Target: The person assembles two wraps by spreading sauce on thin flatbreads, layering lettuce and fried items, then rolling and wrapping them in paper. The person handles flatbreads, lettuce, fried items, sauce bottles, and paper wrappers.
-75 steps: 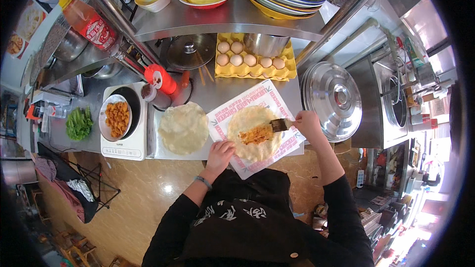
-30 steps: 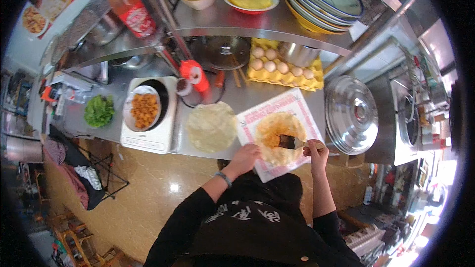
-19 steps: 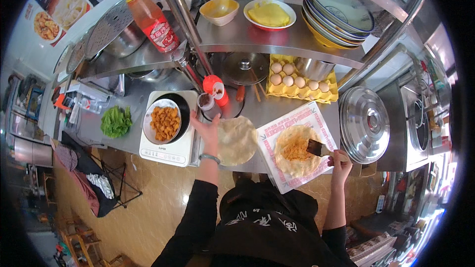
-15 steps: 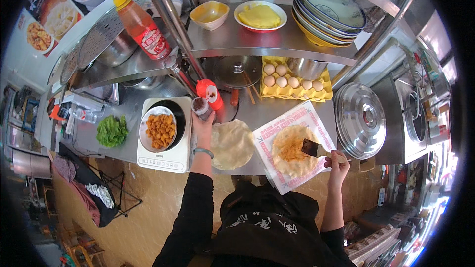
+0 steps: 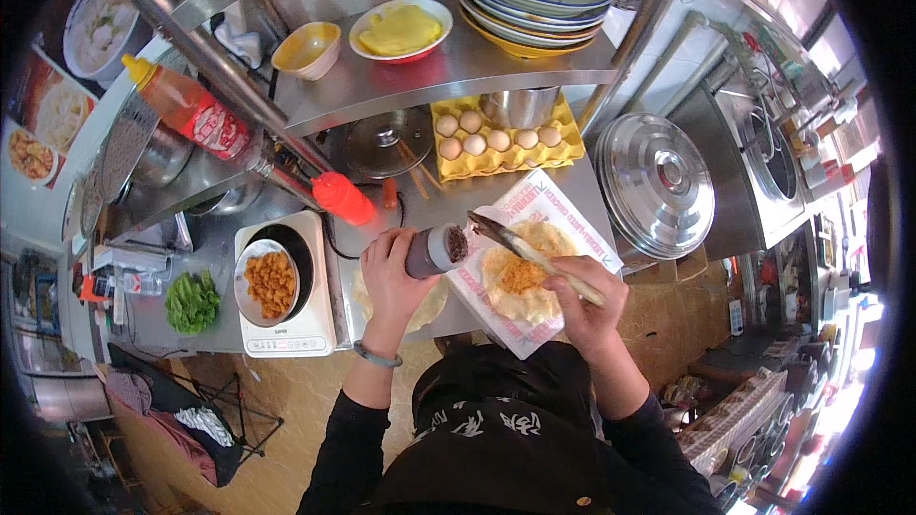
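Observation:
My left hand (image 5: pixel 389 274) is closed round a jar of dark sauce (image 5: pixel 427 253), its mouth tilted to the right. In my right hand (image 5: pixel 592 301) is a flat brush with a pale wooden handle (image 5: pixel 546 261), lifted so its dark tip points at the jar's mouth; whether they touch I cannot tell. Below the brush lies a round flatbread (image 5: pixel 511 303) with orange spread or crumbs in its middle. It rests on a printed paper-covered board or tray (image 5: pixel 536 196). Another pale flatbread (image 5: pixel 427 309) lies on the counter, partly hidden by my left hand.
An induction cooker (image 5: pixel 311 332) bears a pan and a bowl of browned pieces (image 5: pixel 269 284). Lettuce (image 5: pixel 193 303) lies left of it. Farther back are a red squeeze bottle (image 5: pixel 343 198), a yellow egg tray (image 5: pixel 506 162), a shelf with bowls, and large metal lids (image 5: pixel 658 181) at right.
My left hand has drawn the jar away from the red squeeze bottle and tilted it rightward. The brush has risen off the flatbread, its tip now beside the jar's mouth. The view has shifted.

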Available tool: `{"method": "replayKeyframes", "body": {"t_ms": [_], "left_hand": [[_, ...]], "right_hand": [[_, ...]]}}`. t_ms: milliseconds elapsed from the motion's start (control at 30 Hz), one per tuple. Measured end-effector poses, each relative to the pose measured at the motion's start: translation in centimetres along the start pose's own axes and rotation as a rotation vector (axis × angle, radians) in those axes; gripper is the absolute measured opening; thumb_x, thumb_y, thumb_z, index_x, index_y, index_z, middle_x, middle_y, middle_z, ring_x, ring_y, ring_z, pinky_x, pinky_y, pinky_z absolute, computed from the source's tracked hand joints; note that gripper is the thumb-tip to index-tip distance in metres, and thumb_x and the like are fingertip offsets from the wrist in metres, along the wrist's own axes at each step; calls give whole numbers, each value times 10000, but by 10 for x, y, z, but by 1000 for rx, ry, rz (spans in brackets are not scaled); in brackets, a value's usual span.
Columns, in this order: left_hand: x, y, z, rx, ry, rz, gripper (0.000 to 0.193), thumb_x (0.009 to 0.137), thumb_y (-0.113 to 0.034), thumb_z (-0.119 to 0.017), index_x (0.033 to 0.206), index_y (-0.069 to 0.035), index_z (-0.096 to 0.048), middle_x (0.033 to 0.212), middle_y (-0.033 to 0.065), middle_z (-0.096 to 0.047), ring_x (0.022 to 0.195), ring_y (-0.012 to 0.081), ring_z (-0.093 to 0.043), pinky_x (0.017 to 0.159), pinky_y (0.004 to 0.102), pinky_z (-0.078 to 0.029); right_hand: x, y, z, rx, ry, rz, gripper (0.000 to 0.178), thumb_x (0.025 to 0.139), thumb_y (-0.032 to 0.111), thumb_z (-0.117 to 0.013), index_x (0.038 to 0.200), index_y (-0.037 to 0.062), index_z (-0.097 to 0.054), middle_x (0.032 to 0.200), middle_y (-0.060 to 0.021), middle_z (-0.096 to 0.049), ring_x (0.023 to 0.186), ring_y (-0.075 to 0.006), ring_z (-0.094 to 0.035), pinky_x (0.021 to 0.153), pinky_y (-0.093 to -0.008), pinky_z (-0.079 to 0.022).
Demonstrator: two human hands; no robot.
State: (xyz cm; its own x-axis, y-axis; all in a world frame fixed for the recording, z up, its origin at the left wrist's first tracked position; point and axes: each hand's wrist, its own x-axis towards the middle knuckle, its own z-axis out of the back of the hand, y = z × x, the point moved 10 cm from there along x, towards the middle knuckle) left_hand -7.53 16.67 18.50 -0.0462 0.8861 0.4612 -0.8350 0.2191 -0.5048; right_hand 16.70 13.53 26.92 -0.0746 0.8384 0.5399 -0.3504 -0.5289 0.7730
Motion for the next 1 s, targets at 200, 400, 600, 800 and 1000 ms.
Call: {"method": "replayKeyframes", "body": {"t_ms": [200, 400, 600, 800, 1000], "left_hand": [[12, -29, -28, 71, 172, -46, 557, 500, -178, -746, 1032, -139, -582, 965, 40, -547, 917, 259, -529, 790, 401, -385], [17, -54, -58, 203, 325, -110, 581, 472, -132, -748, 1027, -139, -573, 943, 38, -534, 916, 257, -531, 764, 400, -388], [17, -71, -79, 300, 434, -192, 591, 474, -127, -753, 1035, -166, -570, 930, 33, -519, 909, 241, -523, 766, 399, -366], [9, -79, -91, 378, 509, -237, 597, 478, -130, -759, 1041, -173, -565, 935, 36, -515, 919, 235, -516, 767, 390, -356], [-3, -40, -82, 105, 373, -69, 620, 497, -142, -775, 1076, -164, -554, 1028, 51, -526, 1003, 242, -506, 877, 424, -327]], "right_hand": [[-13, -55, 0, 255, 45, -314, 159, 821, 2, -607, 971, -52, -605, 839, -137, -638, 733, -182, -633, 649, -265, -506], [-41, -101, 22, 472, -46, -555, 201, 902, 134, -551, 965, -51, -598, 791, -94, -631, 670, -133, -602, 630, -245, -497], [-69, -155, 38, 754, -214, -812, 217, 909, 186, -535, 955, -15, -602, 774, -109, -646, 635, -129, -613, 590, -249, -512], [-89, -181, 42, 956, -284, -938, 229, 924, 209, -508, 971, -3, -581, 768, -110, -641, 607, -114, -598, 564, -206, -501], [-98, -189, 56, 1127, -406, -945, 267, 934, 255, -493, 1032, 11, -538, 751, -80, -604, 594, -87, -554, 558, -182, -480]]}}
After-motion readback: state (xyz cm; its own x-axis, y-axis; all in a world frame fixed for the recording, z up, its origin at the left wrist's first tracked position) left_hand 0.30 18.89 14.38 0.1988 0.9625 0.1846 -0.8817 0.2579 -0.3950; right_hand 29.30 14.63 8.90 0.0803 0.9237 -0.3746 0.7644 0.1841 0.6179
